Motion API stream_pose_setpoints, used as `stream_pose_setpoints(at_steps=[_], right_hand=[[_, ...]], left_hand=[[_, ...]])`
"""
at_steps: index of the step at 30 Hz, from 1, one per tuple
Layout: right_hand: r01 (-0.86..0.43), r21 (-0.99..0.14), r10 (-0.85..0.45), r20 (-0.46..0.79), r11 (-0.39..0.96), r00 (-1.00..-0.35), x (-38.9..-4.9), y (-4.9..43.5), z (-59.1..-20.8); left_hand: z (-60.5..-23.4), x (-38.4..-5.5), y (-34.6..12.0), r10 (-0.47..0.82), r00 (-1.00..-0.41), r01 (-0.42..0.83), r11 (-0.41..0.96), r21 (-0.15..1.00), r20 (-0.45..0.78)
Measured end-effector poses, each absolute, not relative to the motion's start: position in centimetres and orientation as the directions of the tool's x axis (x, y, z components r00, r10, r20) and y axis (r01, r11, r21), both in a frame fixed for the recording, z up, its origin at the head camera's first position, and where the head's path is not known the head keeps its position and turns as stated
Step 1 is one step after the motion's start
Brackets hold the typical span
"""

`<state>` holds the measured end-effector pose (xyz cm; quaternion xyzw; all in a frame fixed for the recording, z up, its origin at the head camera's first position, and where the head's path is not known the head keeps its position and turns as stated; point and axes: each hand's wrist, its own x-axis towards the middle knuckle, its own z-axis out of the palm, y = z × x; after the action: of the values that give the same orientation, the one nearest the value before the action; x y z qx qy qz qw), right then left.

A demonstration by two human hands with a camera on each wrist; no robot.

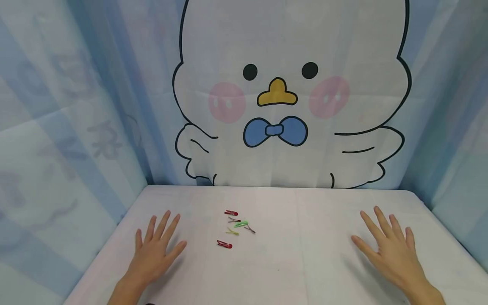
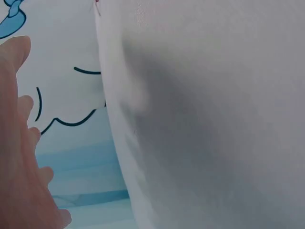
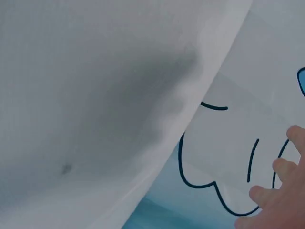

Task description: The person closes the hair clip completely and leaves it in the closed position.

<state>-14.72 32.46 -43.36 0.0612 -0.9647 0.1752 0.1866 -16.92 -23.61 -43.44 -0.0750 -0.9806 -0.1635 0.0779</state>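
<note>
Pale blue curtains [image 1: 152, 63], printed with a white bird [image 1: 291, 46] in a blue bow tie [image 1: 274, 130], hang behind a white desk [image 1: 267, 267]. Left hand [image 1: 151, 256] and right hand [image 1: 392, 252], well apart, are raised above the desk, fingers spread wide. Between them, nearer the left hand, lie in loose order from far to near: a far red clip [image 1: 231, 213], two thin dark clips [image 1: 249, 229] flanking a green clip [image 1: 241, 224], a yellow-green clip [image 1: 233, 232] and a near red clip [image 1: 224, 244]. The thin clips' exact colour is hard to tell at this size.
</note>
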Motion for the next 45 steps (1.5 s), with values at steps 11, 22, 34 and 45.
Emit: stream_pose_setpoints(at_steps=[11, 22, 34, 45], right_hand=[[-0.244, -0.323, -0.084, 0.439, 0.915, -0.895, -15.7, 30.0, -42.9], [-0.295, -0.368, -0.099, 0.468, 0.882, -0.878, -16.6, 27.5, -42.3], [-0.331, -0.383, -0.106, 0.503, 0.862, -0.858, -17.7, 25.7, -42.2], [-0.368, -0.37, -0.133, 0.529, 0.853, -0.838, -18.1, 24.6, -42.4]], left_hand=[[-43.5, -17.4, -21.7, 0.162, -0.964, 0.224, 0.924, 0.31, 0.211], [-43.9, -18.3, -19.6, 0.246, -0.932, 0.323, 0.897, 0.302, 0.266], [-44.0, -19.6, -17.7, 0.27, -0.941, 0.33, 0.865, 0.379, 0.204], [-44.2, -19.8, -16.7, 0.277, -0.95, 0.313, 0.85, 0.423, 0.146]])
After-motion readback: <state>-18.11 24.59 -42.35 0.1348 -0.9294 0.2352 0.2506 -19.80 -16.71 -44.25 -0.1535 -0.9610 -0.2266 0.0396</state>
